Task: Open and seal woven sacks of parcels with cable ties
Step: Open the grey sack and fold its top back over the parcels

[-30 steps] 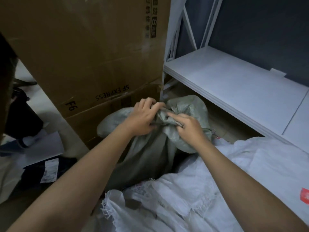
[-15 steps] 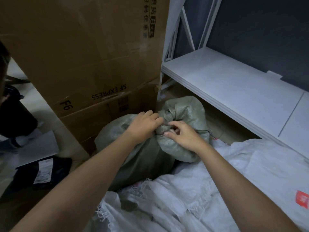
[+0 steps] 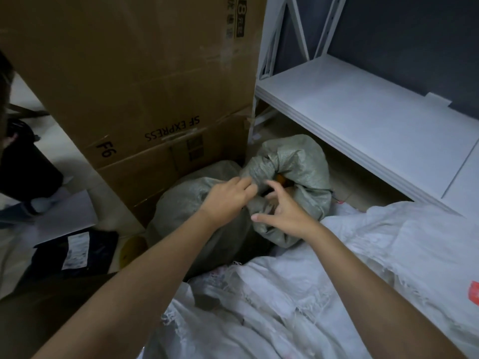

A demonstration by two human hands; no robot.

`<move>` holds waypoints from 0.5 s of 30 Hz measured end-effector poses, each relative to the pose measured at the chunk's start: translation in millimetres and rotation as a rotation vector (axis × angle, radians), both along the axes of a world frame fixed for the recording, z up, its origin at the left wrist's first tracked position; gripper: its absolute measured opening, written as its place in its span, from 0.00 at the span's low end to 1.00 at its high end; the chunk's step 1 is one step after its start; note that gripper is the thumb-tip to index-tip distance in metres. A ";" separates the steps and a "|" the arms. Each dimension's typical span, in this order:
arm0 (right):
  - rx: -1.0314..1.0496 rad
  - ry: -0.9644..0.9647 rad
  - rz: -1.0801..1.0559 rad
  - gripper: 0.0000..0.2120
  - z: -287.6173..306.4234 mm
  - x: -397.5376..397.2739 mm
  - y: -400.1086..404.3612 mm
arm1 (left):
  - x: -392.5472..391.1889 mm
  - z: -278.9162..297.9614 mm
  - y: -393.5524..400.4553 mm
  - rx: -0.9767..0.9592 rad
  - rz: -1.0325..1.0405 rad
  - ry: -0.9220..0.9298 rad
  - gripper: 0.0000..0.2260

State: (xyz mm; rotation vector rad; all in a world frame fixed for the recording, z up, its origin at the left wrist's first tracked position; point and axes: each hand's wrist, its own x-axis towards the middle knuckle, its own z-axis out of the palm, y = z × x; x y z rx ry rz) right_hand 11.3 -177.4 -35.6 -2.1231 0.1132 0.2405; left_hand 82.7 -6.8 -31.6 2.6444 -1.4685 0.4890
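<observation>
A grey-green woven sack [image 3: 303, 164] lies on the floor between a cardboard box and a shelf. Its top is rolled back and a gap at the mouth shows something orange [image 3: 280, 179] inside. My left hand [image 3: 228, 199] pinches the sack's fabric at the left side of the mouth, fingers curled. My right hand [image 3: 283, 216] hovers over the mouth with its fingers spread and loosely curved, thumb pointing left, holding nothing that I can see. No cable tie is visible.
A tall SF EXPRESS cardboard box [image 3: 142, 99] stands right behind the sack. A white metal shelf [image 3: 363, 120] runs along the right. White woven sacks [image 3: 337, 281] are piled in the foreground. A dark parcel with a label [image 3: 77, 248] lies on the floor at left.
The bunched neck of the grey-green sack has come loose and its mouth now gapes. My right hand has let go of the fabric and spread its fingers; my left hand still holds the fabric.
</observation>
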 end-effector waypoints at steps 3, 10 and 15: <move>-0.126 -0.068 0.035 0.15 -9.7 -5.2 10.3 | -9.4 -18.9 4.6 -0.070 -0.042 0.096 0.17; -0.144 -0.234 -0.356 0.13 -43.3 -26.5 30.9 | -70.8 -32.1 36.0 -0.565 0.534 0.529 0.07; -0.165 -0.307 -0.431 0.12 -42.2 -44.5 53.0 | -73.5 -28.8 29.8 -0.746 0.933 1.296 0.29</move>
